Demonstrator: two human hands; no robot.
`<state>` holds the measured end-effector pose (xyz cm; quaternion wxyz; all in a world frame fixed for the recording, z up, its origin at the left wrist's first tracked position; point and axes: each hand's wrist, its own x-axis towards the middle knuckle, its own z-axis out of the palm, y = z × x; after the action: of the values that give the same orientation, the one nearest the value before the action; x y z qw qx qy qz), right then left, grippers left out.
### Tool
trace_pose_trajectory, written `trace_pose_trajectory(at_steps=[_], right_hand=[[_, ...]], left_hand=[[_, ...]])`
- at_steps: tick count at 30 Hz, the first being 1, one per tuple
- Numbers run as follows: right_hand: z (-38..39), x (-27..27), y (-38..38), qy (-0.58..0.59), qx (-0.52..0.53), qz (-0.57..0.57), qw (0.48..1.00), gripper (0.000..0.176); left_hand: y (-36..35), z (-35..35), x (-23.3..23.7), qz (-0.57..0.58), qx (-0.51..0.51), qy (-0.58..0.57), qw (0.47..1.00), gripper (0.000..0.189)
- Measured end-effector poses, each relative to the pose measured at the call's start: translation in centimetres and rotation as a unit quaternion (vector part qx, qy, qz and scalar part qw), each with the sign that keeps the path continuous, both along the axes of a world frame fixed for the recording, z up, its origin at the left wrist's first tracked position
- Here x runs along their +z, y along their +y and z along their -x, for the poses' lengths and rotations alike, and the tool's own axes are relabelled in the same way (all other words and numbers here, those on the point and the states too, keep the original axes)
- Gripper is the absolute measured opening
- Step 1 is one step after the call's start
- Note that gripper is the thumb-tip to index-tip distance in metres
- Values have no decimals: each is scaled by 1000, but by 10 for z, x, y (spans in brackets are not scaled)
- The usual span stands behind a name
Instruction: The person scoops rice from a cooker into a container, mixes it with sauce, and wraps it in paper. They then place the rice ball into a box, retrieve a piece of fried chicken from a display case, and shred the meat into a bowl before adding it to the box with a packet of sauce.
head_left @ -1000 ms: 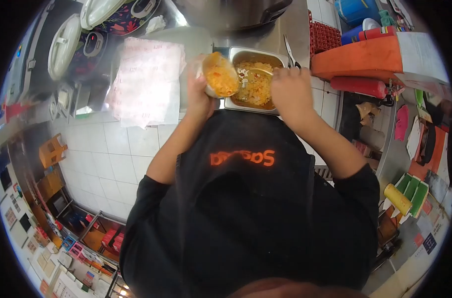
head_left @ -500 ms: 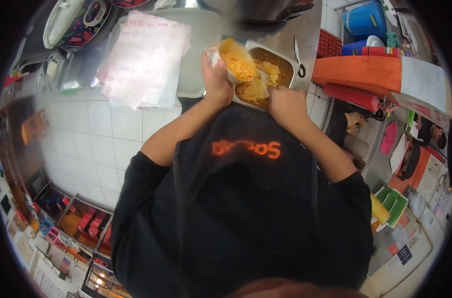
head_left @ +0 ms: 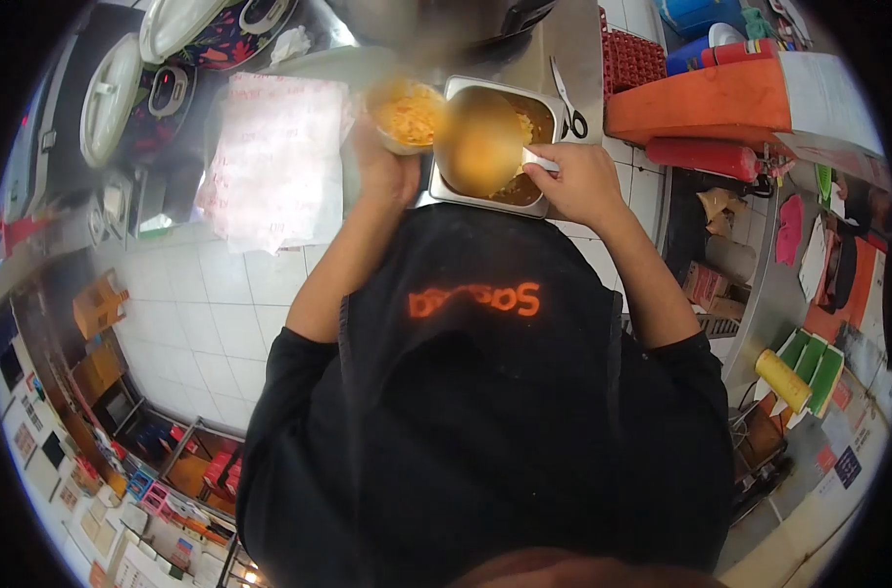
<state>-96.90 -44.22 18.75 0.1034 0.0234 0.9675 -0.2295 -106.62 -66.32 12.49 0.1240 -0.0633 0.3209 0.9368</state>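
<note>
Upper centre: right hand (head_left: 578,181) clenched on white handle (head_left: 542,162) of blurred scoop (head_left: 478,147), over metal pan (head_left: 490,203). Scoop's axis runs left toward bowl (head_left: 407,119); left hand (head_left: 383,167), nearer, grasps bowl's left side. Contact unclear.

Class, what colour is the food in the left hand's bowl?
The food is orange-yellow, clearest in the head view.

We now see the scoop (head_left: 477,147) raised from low in the pan (head_left: 547,122), blurred and hiding much of the food there, its white handle (head_left: 541,162) newly showing in the right hand (head_left: 583,181). The left hand (head_left: 387,169) has drawn the cup (head_left: 404,118) back from over the pan's rim.
</note>
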Motion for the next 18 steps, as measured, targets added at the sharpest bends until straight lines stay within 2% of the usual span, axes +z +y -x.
trace_pose_trajectory(at_steps=[2, 7, 9, 11, 12, 14, 15, 18], right_hand=[[-1, 10, 6, -8, -27, 48, 998, 30], [-6, 32, 12, 56, -79, 83, 992, 30], [-8, 40, 10, 88, -95, 93, 987, 29], [-9, 48, 1, 192, -58, -42, 979, 26], [-10, 45, -7, 191, -58, -40, 979, 26], [-15, 33, -26, 254, -44, -191, 947, 28], [-21, 27, -32, 234, -18, -201, 951, 36], [-30, 22, -46, 215, 6, -196, 957, 37]], left_hand=[[-9, 6, 13, 85, -26, -35, 995, 58], [-18, -2, 45, 120, -108, -86, 983, 56], [-13, -8, 49, 111, -196, -105, 969, 54], [7, -14, 55, 108, -199, -99, 969, 53], [19, -19, 56, 104, -200, -95, 970, 53], [37, -19, 44, 92, -179, -107, 974, 51], [43, -16, 35, 70, -162, -107, 978, 46], [48, -15, 21, 33, -133, -93, 986, 41]])
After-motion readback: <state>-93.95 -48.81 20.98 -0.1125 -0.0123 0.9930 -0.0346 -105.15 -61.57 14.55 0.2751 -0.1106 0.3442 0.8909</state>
